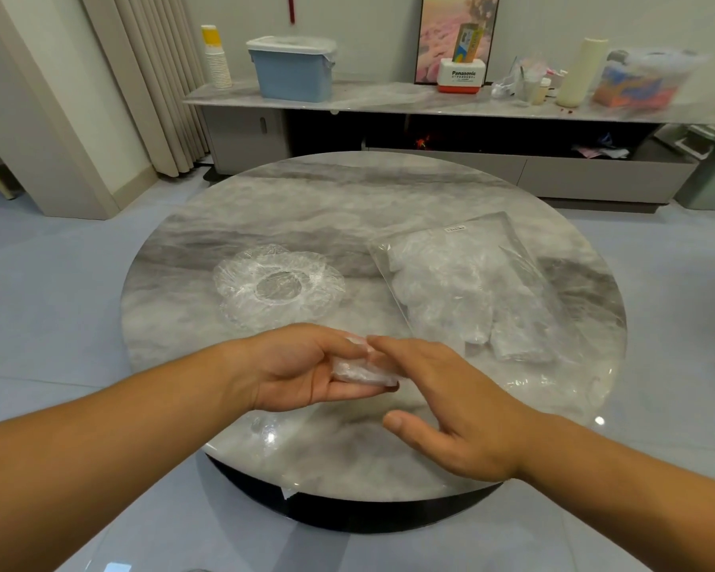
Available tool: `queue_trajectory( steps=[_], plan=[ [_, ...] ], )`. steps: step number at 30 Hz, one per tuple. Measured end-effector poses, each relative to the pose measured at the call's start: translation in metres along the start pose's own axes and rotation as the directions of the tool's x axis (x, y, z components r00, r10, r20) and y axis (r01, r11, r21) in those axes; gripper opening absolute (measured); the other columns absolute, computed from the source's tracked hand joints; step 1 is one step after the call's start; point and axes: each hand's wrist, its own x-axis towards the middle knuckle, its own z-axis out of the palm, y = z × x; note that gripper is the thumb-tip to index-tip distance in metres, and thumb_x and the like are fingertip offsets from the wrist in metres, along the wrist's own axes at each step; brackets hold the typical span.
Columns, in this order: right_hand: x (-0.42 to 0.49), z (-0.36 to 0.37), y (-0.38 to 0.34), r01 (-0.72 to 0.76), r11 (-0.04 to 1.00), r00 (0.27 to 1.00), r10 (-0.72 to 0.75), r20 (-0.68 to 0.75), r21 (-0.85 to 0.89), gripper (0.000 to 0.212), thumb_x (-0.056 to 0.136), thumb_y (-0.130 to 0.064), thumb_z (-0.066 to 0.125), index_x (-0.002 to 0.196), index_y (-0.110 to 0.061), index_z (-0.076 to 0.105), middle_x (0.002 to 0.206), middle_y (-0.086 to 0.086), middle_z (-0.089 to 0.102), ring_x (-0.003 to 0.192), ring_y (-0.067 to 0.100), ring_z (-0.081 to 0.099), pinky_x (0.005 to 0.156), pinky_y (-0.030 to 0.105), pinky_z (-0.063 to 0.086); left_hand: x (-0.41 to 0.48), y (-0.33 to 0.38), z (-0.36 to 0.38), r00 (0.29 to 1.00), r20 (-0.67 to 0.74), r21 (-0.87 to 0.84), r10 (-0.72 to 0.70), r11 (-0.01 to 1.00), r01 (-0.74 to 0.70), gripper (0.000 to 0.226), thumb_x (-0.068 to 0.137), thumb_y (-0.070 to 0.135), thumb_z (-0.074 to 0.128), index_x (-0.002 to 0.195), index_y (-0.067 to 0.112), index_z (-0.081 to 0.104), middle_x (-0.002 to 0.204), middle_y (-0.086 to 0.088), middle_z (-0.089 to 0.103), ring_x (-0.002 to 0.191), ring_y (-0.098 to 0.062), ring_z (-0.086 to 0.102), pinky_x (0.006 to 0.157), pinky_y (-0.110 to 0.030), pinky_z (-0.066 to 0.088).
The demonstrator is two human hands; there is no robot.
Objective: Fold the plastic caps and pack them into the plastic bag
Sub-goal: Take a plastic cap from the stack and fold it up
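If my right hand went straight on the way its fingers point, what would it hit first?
The folded cap held in your left hand. The right hand has straight fingers that reach it or nearly so; depth is hard to judge. Beyond lies the open cap on the table.

Above the near part of the round marble table [347, 192], the left hand [302, 367] holds a folded plastic cap [364, 371] between thumb and fingers, and the right hand [455, 410] lays straight fingers against it. An unfolded plastic cap [277, 286] lies flat on the table beyond the left hand. To its right lies a clear plastic bag [471, 291] with folded caps inside.
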Motion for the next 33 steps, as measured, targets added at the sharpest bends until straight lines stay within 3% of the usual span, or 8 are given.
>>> queue_trajectory(
  steps=[3, 5, 11, 16, 18, 21, 26, 33],
  plan=[
    [-0.008, -0.006, -0.004, -0.202, 0.946, 0.966, 0.235, -0.108, 0.253, 0.061, 0.095, -0.063, 0.041, 0.149, -0.037, 0.039, 0.152, -0.025, 0.036, 0.143, -0.003, 0.031, 0.114, 0.022, 0.031, 0.004, 0.003, 0.008, 0.995, -0.068, -0.059, 0.080, 0.995, -0.084, 0.033, 0.097, -0.012, 0.041, 0.126, -0.011, 0.056, 0.120, -0.030, 0.067, 0.110, -0.043, 0.068, 0.090, -0.041, 0.059],
    [-0.010, -0.013, -0.007, -0.333, 0.800, 0.880, 0.453, -0.139, 0.499, 0.050, 0.090, -0.066, 0.044, 0.131, -0.042, 0.059, 0.138, -0.030, 0.049, 0.132, -0.007, 0.043, 0.110, 0.024, 0.038, 0.005, 0.006, 0.018, 0.985, -0.101, -0.058, 0.138, 0.988, -0.144, 0.033, 0.097, -0.016, 0.041, 0.125, -0.008, 0.057, 0.116, -0.030, 0.069, 0.106, -0.044, 0.069, 0.089, -0.043, 0.059],
    [-0.030, -0.032, -0.008, -0.327, 0.291, 0.721, 0.692, 0.038, 0.899, 0.058, 0.082, -0.062, 0.049, 0.105, -0.018, 0.079, 0.111, 0.006, 0.075, 0.108, 0.019, 0.070, 0.101, 0.047, 0.053, 0.012, -0.001, 0.060, 0.949, -0.143, 0.236, 0.282, 0.941, -0.244, 0.036, 0.095, -0.015, 0.053, 0.126, 0.003, 0.052, 0.127, -0.023, 0.057, 0.099, -0.040, 0.072, 0.078, -0.039, 0.063],
    [-0.054, -0.041, -0.006, -0.290, 0.277, 0.667, 0.745, -0.014, 0.916, 0.060, 0.087, -0.054, 0.043, 0.100, -0.008, 0.078, 0.102, 0.008, 0.078, 0.100, 0.020, 0.073, 0.092, 0.042, 0.055, 0.017, -0.010, 0.083, 0.950, -0.077, 0.495, 0.304, 0.838, -0.228, 0.032, 0.098, 0.002, 0.059, 0.125, 0.015, 0.048, 0.126, -0.015, 0.057, 0.093, -0.032, 0.075, 0.086, -0.041, 0.061],
    [-0.063, -0.042, 0.000, -0.305, 0.267, 0.587, 0.809, -0.041, 0.914, 0.058, 0.095, -0.053, 0.040, 0.099, -0.010, 0.079, 0.099, 0.007, 0.078, 0.099, 0.023, 0.073, 0.092, 0.042, 0.056, 0.021, -0.009, 0.091, 0.923, -0.091, 0.681, 0.373, 0.700, -0.216, 0.026, 0.098, 0.025, 0.063, 0.121, 0.023, 0.051, 0.122, -0.005, 0.059, 0.092, -0.019, 0.074, 0.086, -0.037, 0.061],
    [-0.075, -0.042, 0.011, -0.282, 0.211, 0.462, 0.885, -0.061, 0.936, 0.066, 0.087, -0.065, 0.040, 0.104, -0.014, 0.077, 0.099, 0.004, 0.078, 0.100, 0.021, 0.073, 0.098, 0.046, 0.054, 0.030, -0.006, 0.093, 0.802, -0.004, 0.925, 0.597, 0.306, -0.224, 0.028, 0.098, 0.052, 0.052, 0.119, 0.034, 0.056, 0.127, 0.012, 0.052, 0.114, -0.005, 0.057, 0.102, -0.033, 0.050],
    [-0.081, -0.039, 0.013, -0.212, 0.103, 0.434, 0.901, -0.001, 0.972, 0.090, 0.070, -0.078, 0.047, 0.137, -0.019, 0.059, 0.127, -0.008, 0.069, 0.110, 0.013, 0.069, 0.106, 0.046, 0.049, 0.046, -0.007, 0.102, 0.737, 0.351, 0.935, 0.578, -0.263, -0.238, 0.056, 0.101, 0.059, 0.033, 0.150, 0.034, 0.043, 0.168, 0.012, -0.006, 0.152, -0.002, -0.013, 0.123, -0.032, 0.007],
    [-0.071, -0.044, 0.015, -0.133, 0.090, 0.524, 0.852, -0.007, 0.987, 0.089, 0.078, -0.077, 0.038, 0.149, -0.024, 0.045, 0.132, -0.016, 0.058, 0.126, 0.012, 0.057, 0.114, 0.048, 0.041, 0.070, -0.006, 0.118, 0.838, 0.328, 0.881, 0.436, -0.461, -0.105, 0.076, 0.099, 0.065, 0.015, 0.162, 0.023, 0.005, 0.164, 0.007, -0.028, 0.148, -0.007, -0.030, 0.125, -0.035, -0.007]
  ],
)
